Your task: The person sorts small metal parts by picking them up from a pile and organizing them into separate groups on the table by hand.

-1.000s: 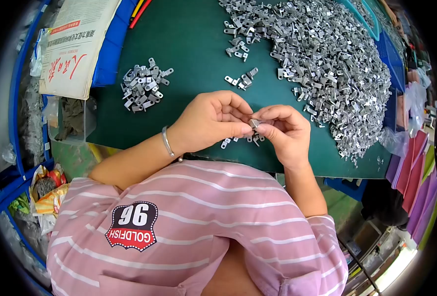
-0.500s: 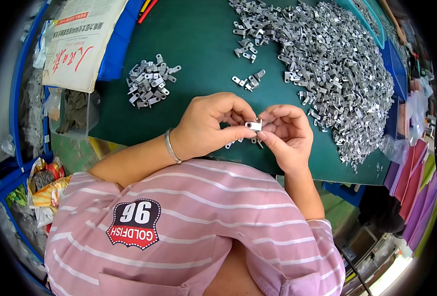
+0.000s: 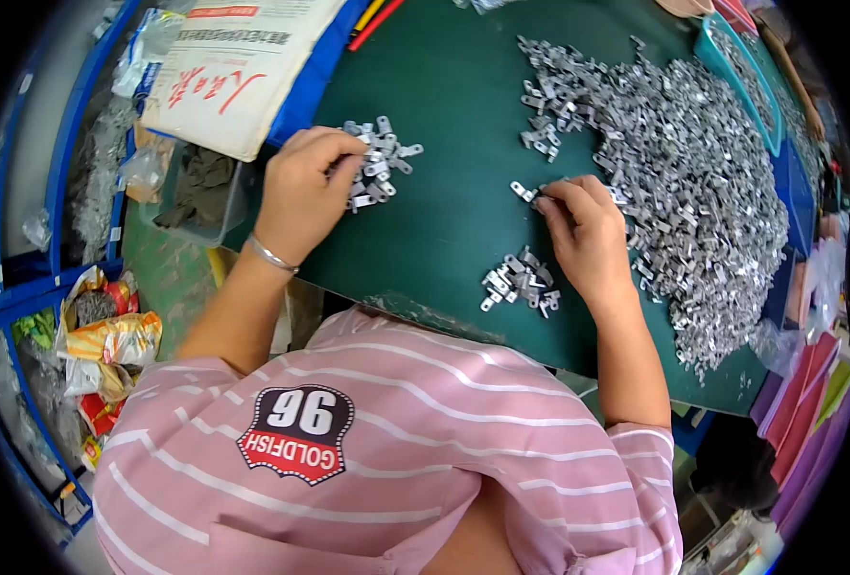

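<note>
My left hand (image 3: 302, 187) is at the small left pile of grey metal brackets (image 3: 379, 177), with thumb and forefinger curled close together. Its fingertips overlap the pile, so whatever they hold cannot be made out. Toward the right, my right hand (image 3: 586, 230) pinches a small metal bracket (image 3: 539, 202) low over the green tabletop, its fingers partly covering it. Another loose bracket (image 3: 522, 191) lies just left of those fingertips. A second small cluster of brackets (image 3: 521, 281) rests below, near the table's front edge.
A large heap of brackets (image 3: 703, 192) spreads over the right of the green table (image 3: 454, 105). Behind it stands a teal basket (image 3: 741, 77) of parts. At left are a newspaper (image 3: 238, 77) on a blue bin, and a clear tub (image 3: 199, 196) beside the table.
My hands were together over one bracket and have separated. The left went to the left pile; the right moved right and up to the loose brackets. The view has shifted.
</note>
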The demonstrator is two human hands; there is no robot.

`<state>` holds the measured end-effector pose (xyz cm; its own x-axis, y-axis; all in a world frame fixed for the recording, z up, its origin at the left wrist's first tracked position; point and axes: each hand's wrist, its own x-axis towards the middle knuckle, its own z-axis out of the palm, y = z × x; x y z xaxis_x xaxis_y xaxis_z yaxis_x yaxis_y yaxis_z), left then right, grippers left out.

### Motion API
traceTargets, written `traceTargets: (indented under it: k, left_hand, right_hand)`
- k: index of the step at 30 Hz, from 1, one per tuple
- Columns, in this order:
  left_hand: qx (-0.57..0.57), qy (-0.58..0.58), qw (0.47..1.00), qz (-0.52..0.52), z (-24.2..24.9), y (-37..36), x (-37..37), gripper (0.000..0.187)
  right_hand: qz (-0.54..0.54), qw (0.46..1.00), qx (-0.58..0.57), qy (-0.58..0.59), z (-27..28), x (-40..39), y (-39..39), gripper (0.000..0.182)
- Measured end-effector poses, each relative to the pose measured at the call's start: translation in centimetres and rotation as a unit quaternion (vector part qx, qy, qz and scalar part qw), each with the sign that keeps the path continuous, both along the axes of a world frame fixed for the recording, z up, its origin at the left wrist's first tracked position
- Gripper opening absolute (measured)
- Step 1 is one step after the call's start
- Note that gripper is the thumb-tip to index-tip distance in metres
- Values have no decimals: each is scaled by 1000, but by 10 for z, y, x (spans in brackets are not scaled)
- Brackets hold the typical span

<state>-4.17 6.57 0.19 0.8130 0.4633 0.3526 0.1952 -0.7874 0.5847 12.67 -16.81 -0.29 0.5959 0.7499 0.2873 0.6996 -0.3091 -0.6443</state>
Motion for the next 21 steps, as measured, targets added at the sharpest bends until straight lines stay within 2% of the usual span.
traceTargets:
  k: [2,5,6,7,9,11,13,15,17,21]
  left_hand:
    - [3,-9,1000,-20,2,1,-1,10]
    - [3,-31,999,-24,8,-2,1,9]
    - [-5,-48,999,-19,8,-5,4,9]
    - [-73,-71,994,-28,5,-9,7,7]
    - [-167,-43,983,-65,13,-25,17,8]
    - [-255,-27,955,-147,5,-43,27,12]
    - [-402,20,891,-212,6,-66,36,23]
    - [-498,40,832,-240,6,-81,46,24]
    - [-517,37,816,-255,4,-86,51,24]
    - [-493,78,831,-246,5,-89,52,19]
  right_hand:
    - [5,1000,-21,0,-2,4,1,8]
    - [-22,982,-2,186,-11,6,-14,7]
    - [-16,953,51,298,-7,3,-17,6]
    - [-13,909,103,404,-2,-3,-18,6]
    - [10,867,170,469,-3,-8,-23,10]
    - [13,843,188,503,0,-14,-26,10]
    - [7,825,206,526,0,-18,-28,10]
    - [6,786,238,571,0,-23,-30,11]
    - [6,792,231,565,3,-26,-31,10]
    - [21,800,241,548,1,-29,-35,10]
